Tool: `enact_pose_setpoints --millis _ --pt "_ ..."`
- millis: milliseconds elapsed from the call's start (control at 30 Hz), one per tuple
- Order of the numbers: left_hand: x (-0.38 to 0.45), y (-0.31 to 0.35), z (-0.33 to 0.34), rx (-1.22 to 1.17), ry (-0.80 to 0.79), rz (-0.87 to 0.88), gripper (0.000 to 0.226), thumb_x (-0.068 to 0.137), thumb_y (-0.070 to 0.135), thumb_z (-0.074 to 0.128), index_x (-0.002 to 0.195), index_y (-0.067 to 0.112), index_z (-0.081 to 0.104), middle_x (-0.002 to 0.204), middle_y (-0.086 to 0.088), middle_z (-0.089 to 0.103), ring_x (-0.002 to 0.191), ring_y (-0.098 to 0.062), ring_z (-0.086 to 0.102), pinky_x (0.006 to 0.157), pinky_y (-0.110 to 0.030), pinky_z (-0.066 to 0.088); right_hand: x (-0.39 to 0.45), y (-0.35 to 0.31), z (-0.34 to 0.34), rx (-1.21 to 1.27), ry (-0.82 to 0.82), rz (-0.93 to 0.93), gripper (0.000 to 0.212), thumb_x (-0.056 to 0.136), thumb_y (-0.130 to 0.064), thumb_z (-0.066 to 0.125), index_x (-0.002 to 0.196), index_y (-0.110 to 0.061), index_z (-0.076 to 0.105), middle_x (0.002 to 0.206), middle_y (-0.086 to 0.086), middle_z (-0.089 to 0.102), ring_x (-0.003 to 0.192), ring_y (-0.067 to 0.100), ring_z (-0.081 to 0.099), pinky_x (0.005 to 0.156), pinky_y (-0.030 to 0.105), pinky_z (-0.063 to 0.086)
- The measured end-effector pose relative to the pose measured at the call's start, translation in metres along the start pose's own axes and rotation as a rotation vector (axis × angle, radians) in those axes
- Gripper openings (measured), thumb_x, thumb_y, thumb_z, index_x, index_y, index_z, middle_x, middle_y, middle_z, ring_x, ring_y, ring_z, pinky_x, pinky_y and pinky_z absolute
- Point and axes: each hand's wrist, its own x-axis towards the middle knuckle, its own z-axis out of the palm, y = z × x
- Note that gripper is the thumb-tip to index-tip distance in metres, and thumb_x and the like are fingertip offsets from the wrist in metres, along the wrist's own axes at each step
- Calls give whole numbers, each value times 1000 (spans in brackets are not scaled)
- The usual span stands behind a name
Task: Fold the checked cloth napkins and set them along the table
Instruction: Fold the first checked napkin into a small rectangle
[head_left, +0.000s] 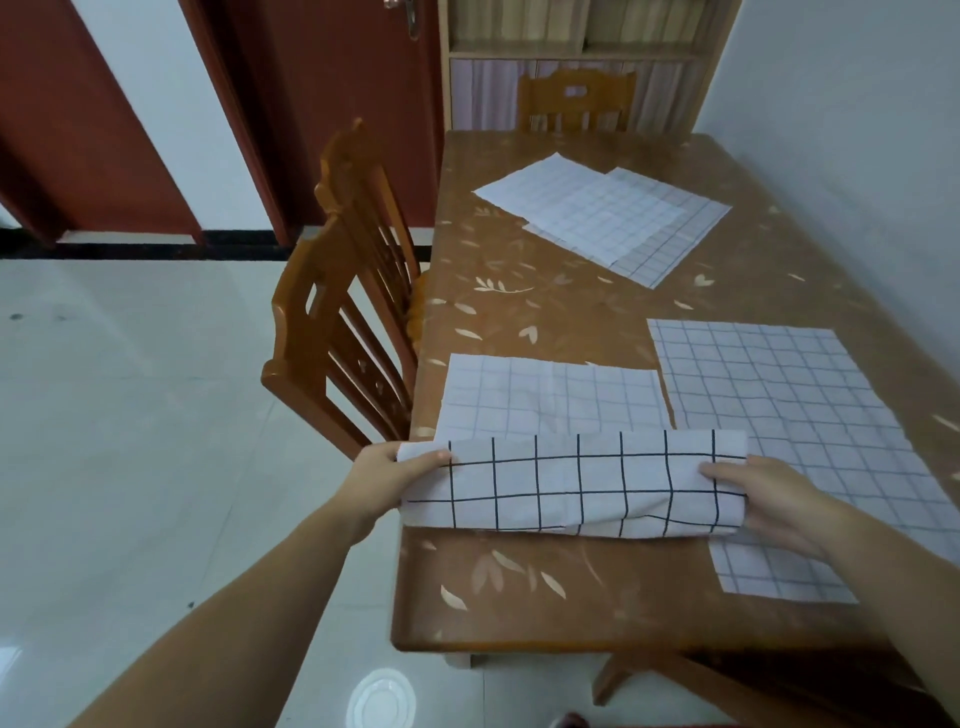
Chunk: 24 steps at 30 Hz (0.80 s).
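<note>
A white napkin with a dark grid (571, 483) lies near the table's left edge, its near half lifted and folded over toward the far half. My left hand (400, 475) grips the lifted fold at its left end. My right hand (763, 493) grips its right end. The flat far half (550, 397) rests on the brown leaf-patterned table (545, 301). A second checked napkin (795, 410) lies unfolded to the right, partly under my right hand. Two more napkins (597, 208) lie spread and overlapping at the far end.
Two wooden chairs (337, 322) stand tucked against the table's left side, and another chair (576, 101) sits at the far end before a bookshelf (571, 52). A white wall runs along the table's right. Pale tiled floor (130, 415) spreads to the left.
</note>
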Motion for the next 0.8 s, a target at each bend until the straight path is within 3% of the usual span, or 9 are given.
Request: enact_pose_setpoints --millis 100,233,333,433,533,633,733,800 --pt "24 -5 3 -22 -76 -49 22 75 32 80 92 19 73 100 0 73 93 -20 69 84 -39 58 25 -4 1 123 16 10 27 91 -7 60 117 -1 60 105 18 70 95 31 68 74 40 54" --pt "55 -4 12 207 -174 -45 29 78 23 79 104 16 70 106 4 70 98 -15 66 81 -26 55 70 -12 0 211 38 27 28 93 -10 59 119 -2 59 108 20 69 99 34 67 81 45 53" --pt "82 -2 21 202 -85 -43 23 83 21 75 105 17 70 106 2 71 97 -17 67 86 -32 54 107 -17 -2 165 55 27 36 88 -19 67 121 -5 61 108 16 71 98 33 68 87 47 53" --pt "102 3 30 125 -2 -71 16 86 16 72 102 16 71 101 -1 73 91 -19 69 91 -41 55 131 -14 -4 -1 -38 62 39 81 -21 75 114 -3 65 101 15 73 92 32 70 87 44 54" --pt "117 8 40 109 53 -60 15 89 18 69 104 15 67 91 7 70 82 -7 66 75 -25 54 149 -12 -4 -139 -80 39 28 84 -12 71 110 -4 67 99 12 73 89 29 70 79 40 56" --pt "131 6 47 122 103 -63 10 91 22 66 100 21 63 84 15 65 75 1 60 59 -12 44 167 -14 0 -227 1 -32 19 85 -23 71 103 -17 70 100 6 73 90 27 70 88 48 55" --pt "139 10 47 128 130 -62 10 90 30 67 97 22 67 84 13 69 74 -1 65 59 -14 48 178 -23 9 -285 101 -96 11 87 -26 67 96 -20 69 96 5 71 86 24 68 86 41 54" --pt "143 10 44 115 135 -59 11 88 33 69 93 24 69 85 10 72 76 -4 68 69 -22 56 183 -27 15 -317 168 -116 14 88 -24 66 94 -12 70 92 7 70 81 23 65 77 33 51"
